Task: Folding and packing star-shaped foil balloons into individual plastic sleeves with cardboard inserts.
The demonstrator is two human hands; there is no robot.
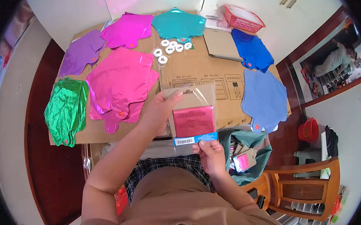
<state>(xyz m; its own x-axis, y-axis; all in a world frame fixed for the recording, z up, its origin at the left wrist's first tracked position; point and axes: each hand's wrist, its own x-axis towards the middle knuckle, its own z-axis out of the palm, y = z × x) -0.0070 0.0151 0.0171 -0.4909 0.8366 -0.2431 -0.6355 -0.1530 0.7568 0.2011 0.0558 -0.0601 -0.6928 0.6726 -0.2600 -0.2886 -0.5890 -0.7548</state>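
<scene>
A clear plastic packet [194, 119] with a folded pink foil piece inside is held up in front of me, just over the table's near edge. Along its lower end runs a blue strip with a barcode label. My left hand [162, 110] grips the upper left of the packet, thumb on top near the hang hole. At the bottom right corner, my right hand [210, 152] pinches it between thumb and fingers. Beyond the packet, a stack of flat pink foil balloons [120, 83] lies on the cardboard [182, 72]. Several small white ribbon rolls [170, 49] sit farther back.
Stacks of flat foil balloons ring the cardboard: green [65, 110], purple [82, 53], magenta [128, 29], teal [178, 25], dark blue [251, 51], light blue [264, 99]. A red basket [243, 18] stands back right. Right of me are a teal bag [255, 140] of packets and a wooden chair [305, 189].
</scene>
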